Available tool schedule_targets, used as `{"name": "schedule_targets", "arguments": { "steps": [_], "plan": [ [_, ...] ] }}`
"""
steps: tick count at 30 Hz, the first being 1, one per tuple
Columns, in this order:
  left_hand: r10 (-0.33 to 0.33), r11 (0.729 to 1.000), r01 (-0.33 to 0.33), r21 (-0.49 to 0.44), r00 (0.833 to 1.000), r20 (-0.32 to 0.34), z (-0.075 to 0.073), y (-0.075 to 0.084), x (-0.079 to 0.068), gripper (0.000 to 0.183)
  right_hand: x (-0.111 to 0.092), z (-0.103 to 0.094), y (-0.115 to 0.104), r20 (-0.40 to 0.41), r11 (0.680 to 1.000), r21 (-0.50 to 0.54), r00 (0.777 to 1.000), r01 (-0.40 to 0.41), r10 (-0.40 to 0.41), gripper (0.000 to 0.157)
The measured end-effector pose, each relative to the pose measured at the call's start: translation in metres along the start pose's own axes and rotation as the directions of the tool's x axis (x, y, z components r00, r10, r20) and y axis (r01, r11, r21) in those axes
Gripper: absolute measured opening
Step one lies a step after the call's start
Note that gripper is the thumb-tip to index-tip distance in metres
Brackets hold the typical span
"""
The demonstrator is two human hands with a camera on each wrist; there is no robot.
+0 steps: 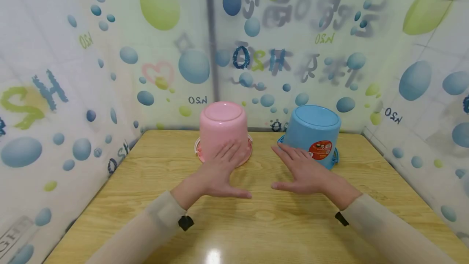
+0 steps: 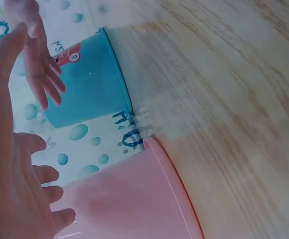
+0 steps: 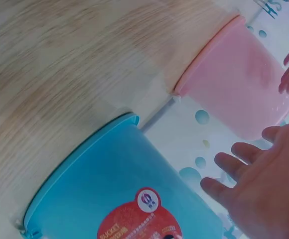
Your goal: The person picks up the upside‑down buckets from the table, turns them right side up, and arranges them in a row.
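Note:
Two plastic buckets stand upside down on the wooden table. The pink bucket [image 1: 220,127] is on the left, its white handle lying round the rim at the base. To the right stands the blue bucket [image 1: 311,125], with a red label on its side. My left hand [image 1: 221,174] is stretched out with the thumb apart and overlaps the front of the pink bucket in the head view. My right hand [image 1: 302,170], fingers straight and thumb spread, overlaps the lower left of the blue bucket. Neither hand holds anything; both palms face inward.
The wooden table [image 1: 264,223] carries both buckets near its back edge. A curtain [image 1: 165,52] printed with bubbles and letters closes off the back and both sides. Black straps [image 1: 186,222] show at the wrists under light sleeves.

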State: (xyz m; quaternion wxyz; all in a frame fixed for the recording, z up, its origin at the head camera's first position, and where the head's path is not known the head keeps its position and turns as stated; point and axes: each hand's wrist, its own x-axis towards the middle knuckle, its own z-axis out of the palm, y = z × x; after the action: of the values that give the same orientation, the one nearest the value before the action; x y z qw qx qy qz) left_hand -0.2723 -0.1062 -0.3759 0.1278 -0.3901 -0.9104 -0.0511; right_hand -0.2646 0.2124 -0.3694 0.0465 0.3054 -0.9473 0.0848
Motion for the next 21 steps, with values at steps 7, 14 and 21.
{"name": "schedule_targets", "arguments": {
  "steps": [7,14,21],
  "plan": [
    [-0.063,0.989,0.057,-0.134,0.997,-0.038,-0.005,-0.009,-0.014,0.119,0.020,-0.001,-0.001,0.068,0.980,0.196,0.997,-0.043,0.030,0.107],
    [-0.154,0.977,0.146,-0.155,0.987,-0.042,-0.011,-0.029,-0.040,0.118,0.051,0.007,0.000,0.174,0.916,0.388,0.984,-0.105,0.039,0.109],
    [-0.252,0.950,0.243,-0.194,0.968,-0.020,-0.013,-0.057,-0.061,0.117,0.083,0.017,0.010,0.220,0.890,0.430,0.974,-0.152,0.060,0.116]
  ]
}}
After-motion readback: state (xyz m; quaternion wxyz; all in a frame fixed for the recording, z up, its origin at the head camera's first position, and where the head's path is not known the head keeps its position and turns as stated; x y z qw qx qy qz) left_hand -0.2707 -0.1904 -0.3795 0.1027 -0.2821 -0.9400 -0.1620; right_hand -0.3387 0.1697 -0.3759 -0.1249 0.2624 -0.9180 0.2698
